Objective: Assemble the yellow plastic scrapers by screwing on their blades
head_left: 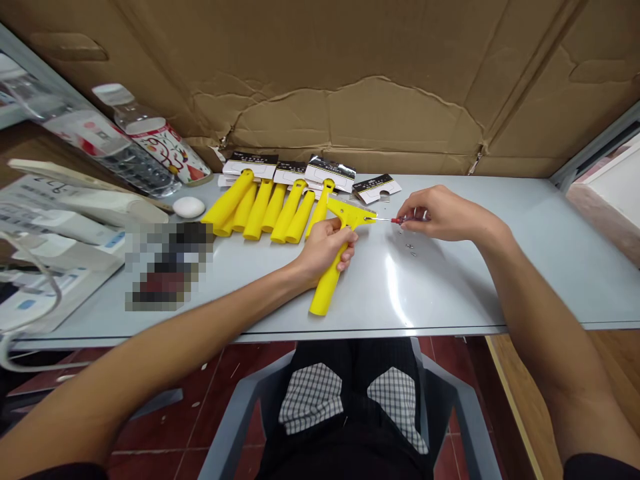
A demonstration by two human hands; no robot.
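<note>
My left hand (pixel 327 250) is wrapped round the neck of a yellow scraper (pixel 327 290), whose wide head points away from me and whose handle slants toward the table edge. In my right hand (pixel 435 213) is a screwdriver (pixel 397 220) with a red collar, pinched between the fingers. Its thin metal shaft reaches left to the right end of the scraper's head, by a screw. A few small screws (pixel 410 247) lie on the table below my right hand. Behind my left hand several yellow handles (pixel 260 210) lie in a row, with black-and-white cards at their tops.
The grey table (pixel 450 287) runs across the view, with a cardboard wall (pixel 400 120) behind it. At the left are two plastic bottles (pixel 165 143), a white egg-shaped object (pixel 189 207), white boxes (pixel 75 227) and a cable. A loose card (pixel 375 188) lies behind the scraper.
</note>
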